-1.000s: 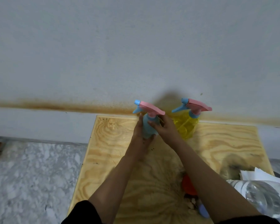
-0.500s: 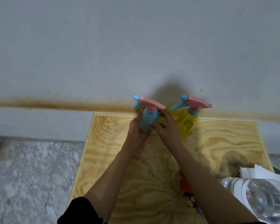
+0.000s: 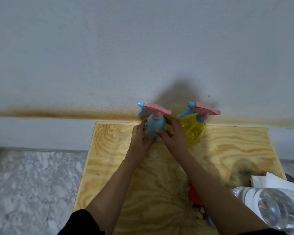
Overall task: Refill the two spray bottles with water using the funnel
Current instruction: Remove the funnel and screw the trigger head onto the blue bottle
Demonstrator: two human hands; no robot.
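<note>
A blue spray bottle [image 3: 154,126] with a pink trigger head stands upright at the far edge of the plywood board [image 3: 112,160]. My left hand [image 3: 140,139] wraps its left side and my right hand [image 3: 174,133] wraps its right side. Just to the right stands a yellow spray bottle [image 3: 193,128] with the same pink and blue head, touched by neither hand. An orange thing [image 3: 194,195], perhaps the funnel, shows partly behind my right forearm. A clear water bottle [image 3: 268,207] lies at the lower right.
White paper sheets [image 3: 275,181] lie at the board's right edge beside the water bottle. A grey wall with a rusty stain rises right behind the bottles. A marbled grey surface [image 3: 29,187] stretches left of the board. A small blue object [image 3: 210,221] peeks out under my right arm.
Both hands have slid down from the blue bottle's neck to its body. The bottle has shifted slightly toward the wall, and the camera view has tilted a little.
</note>
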